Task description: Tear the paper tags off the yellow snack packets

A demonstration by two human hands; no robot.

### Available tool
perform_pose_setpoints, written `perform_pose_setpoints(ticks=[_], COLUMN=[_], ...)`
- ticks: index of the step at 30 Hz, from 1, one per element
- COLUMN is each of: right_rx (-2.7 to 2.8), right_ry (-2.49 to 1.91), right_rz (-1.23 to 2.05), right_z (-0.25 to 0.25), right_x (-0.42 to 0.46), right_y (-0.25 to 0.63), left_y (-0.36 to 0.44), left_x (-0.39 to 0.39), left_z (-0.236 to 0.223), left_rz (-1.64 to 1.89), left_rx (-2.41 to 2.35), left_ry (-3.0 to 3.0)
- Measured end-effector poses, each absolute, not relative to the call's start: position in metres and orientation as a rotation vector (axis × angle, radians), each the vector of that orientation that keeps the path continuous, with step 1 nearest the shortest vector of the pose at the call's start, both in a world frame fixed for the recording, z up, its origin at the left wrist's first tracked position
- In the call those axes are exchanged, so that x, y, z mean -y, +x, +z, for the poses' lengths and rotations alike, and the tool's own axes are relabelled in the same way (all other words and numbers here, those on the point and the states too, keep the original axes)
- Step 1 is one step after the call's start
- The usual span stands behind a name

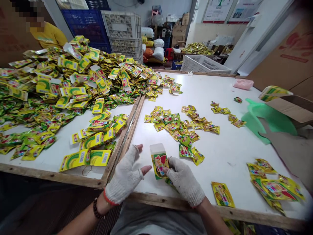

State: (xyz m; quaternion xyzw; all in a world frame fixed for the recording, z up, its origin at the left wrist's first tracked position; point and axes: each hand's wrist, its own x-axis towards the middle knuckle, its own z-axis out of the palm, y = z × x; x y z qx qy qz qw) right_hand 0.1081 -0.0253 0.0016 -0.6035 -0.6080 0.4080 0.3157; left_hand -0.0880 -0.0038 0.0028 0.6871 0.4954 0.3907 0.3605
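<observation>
Both my hands wear white fingerless knit gloves at the near edge of the white table (220, 153). My right hand (183, 179) grips a small yellow-green carton (159, 161) with its white top flap open, standing upright. Beside the carton, my left hand (127, 176) has its fingers spread and its fingertips close to the box, holding nothing. Small yellow and green sachets (182, 125) lie scattered just beyond the carton. Flat yellow cartons (84, 158) lie on the left table near my left hand.
A big heap of sachets and flat cartons (56, 85) covers the left table. A person in yellow (47, 36) sits behind it. More sachets (271, 186) lie at right, by a green bag (266, 119) and cardboard box (290, 107). Plastic crates (122, 29) stand at the back.
</observation>
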Motion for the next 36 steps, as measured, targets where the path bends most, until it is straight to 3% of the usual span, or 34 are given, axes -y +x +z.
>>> perform_pose_setpoints(ticks=[3, 6, 10, 16, 26, 36], right_rx=[1.637, 1.516, 1.29, 1.491, 1.246, 1.495], right_ry=[-1.572, -1.527, -1.39, -1.422, -1.374, -1.466], right_rz=[1.114, 1.127, 1.114, 1.004, 1.271, 1.024], right_z=[-0.008, -0.018, -0.026, -0.018, -0.022, -0.012], right_x=[0.034, 0.041, 0.046, 0.038, 0.037, 0.04], right_y=[0.105, 0.102, 0.103, 0.114, 0.111, 0.114], left_y=[-0.081, -0.073, -0.075, -0.079, -0.07, -0.068], left_x=[0.015, 0.021, 0.02, 0.014, 0.007, -0.003], left_z=[-0.013, -0.022, -0.024, -0.011, -0.014, 0.009], left_rz=[1.019, 1.06, 0.993, 0.854, 0.832, 0.682], left_rx=[-1.12, -1.076, -1.088, -1.086, -1.143, -1.129], left_ry=[1.257, 1.166, 1.279, 1.677, 1.403, 1.528])
